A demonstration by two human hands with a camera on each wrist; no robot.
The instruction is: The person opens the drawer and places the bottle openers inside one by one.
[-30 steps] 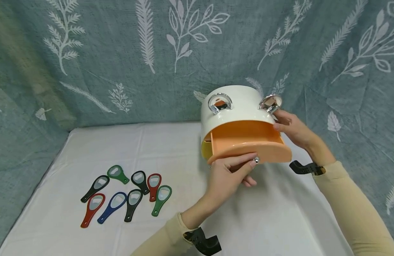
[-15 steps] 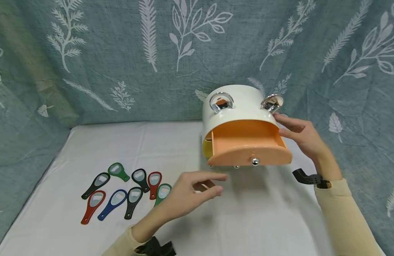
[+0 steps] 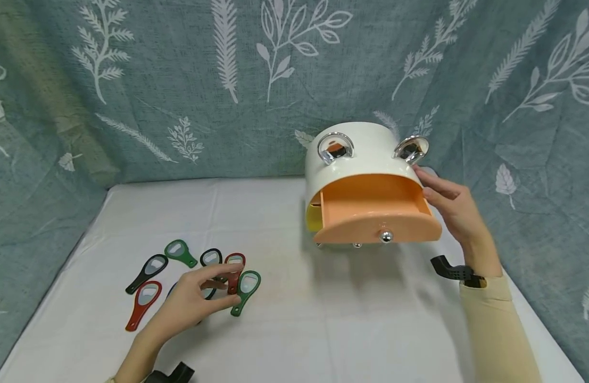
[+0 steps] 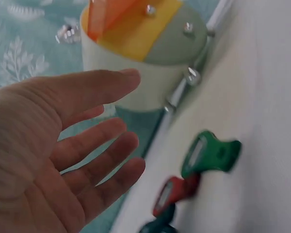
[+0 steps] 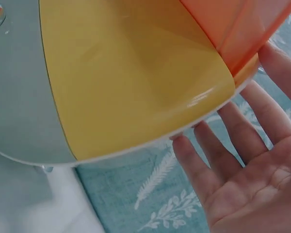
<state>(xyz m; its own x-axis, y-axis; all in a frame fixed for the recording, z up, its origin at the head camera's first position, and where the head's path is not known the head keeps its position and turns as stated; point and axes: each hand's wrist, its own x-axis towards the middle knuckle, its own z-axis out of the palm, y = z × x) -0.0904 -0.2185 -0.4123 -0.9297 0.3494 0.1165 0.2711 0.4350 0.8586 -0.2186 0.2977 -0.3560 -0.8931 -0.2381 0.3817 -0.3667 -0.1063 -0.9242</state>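
Observation:
My left hand hovers over a cluster of bottle openers, thumb and fingers apart, holding nothing. Nearest its fingertips lie a green bottle opener and a red one. The hand covers most of a blue and a black opener. In the left wrist view, the green opener lies beyond the fingers. My right hand rests its extended fingers against the right side of a white rounded drawer box with shiny eye-like rings. Its orange top drawer is pulled out; the yellow drawer below is closed.
Further left lie another red opener, a black one and a green one. A white cloth covers the table. Behind the box hangs a green leaf-patterned curtain.
My left hand has let go of the orange drawer's silver knob and moved left to above the bottle openers. The drawer stays out; my right hand keeps its place at the box.

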